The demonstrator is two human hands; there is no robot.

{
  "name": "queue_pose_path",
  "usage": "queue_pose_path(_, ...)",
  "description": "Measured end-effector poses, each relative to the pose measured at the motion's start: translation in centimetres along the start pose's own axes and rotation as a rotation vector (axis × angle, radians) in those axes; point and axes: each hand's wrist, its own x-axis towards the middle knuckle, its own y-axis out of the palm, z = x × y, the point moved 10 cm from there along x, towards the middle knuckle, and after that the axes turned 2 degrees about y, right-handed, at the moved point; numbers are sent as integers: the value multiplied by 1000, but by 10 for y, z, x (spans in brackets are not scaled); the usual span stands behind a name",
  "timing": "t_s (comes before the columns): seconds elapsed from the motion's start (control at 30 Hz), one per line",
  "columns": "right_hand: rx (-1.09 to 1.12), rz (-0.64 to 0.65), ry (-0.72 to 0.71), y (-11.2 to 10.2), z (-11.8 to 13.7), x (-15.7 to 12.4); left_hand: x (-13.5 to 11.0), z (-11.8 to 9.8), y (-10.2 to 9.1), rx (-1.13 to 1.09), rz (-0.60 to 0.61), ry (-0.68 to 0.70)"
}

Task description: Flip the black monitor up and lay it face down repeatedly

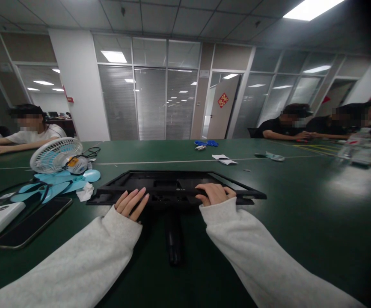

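fan and phone lie left of monitor, apart.

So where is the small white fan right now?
In the head view, the fan sits on the left of the green table, behind loose pale-blue blades and left of the black panel.
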Motion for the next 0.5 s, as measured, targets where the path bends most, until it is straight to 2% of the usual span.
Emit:
queue_pose_path(0.23,55,50,10,3,-2,2,0,-1,-2,-1,-34,16)
queue_pose_path(0.5,98,22,-11,1,-5,4,1,0,-2,-18,-57,15)
